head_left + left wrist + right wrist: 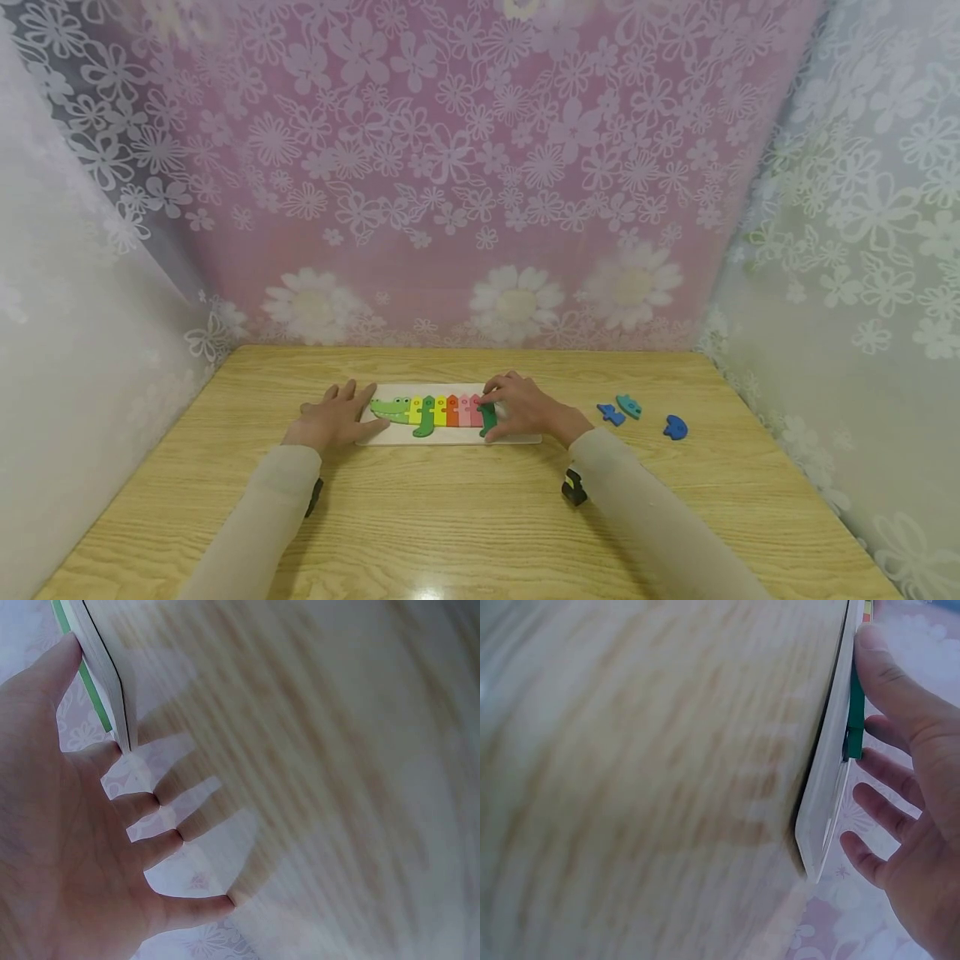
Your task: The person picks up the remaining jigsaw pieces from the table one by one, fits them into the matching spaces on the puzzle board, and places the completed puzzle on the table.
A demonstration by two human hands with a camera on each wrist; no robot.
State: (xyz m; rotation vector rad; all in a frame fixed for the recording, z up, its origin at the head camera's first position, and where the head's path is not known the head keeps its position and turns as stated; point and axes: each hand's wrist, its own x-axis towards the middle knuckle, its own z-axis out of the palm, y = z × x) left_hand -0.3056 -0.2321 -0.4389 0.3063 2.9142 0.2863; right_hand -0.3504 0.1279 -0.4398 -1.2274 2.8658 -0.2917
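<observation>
At the left, our left hand (330,418) was spread with its fingers apart, gripping nothing, thumb and index finger at the left end of the board (453,436), which we took for steadying. The board lay on the worktop (442,517) between our hands, and along it ran the green head (392,407), then a row of coloured pieces (441,412), side by side. At the row's right end our right hand (528,408) pinched the dark green piece (488,419) between thumb and fingers; we judged the step to be fitting that piece, though we could not tell whether it sat flush. The next move seemed to call for lining it up with the row and pressing it down. Our right hand hid part of the board's right end and stood between the row and the loose pieces: the notched blue piece (611,414), the teal piece (628,406) just beside it and, farther right, the rounded blue piece (676,427).
</observation>
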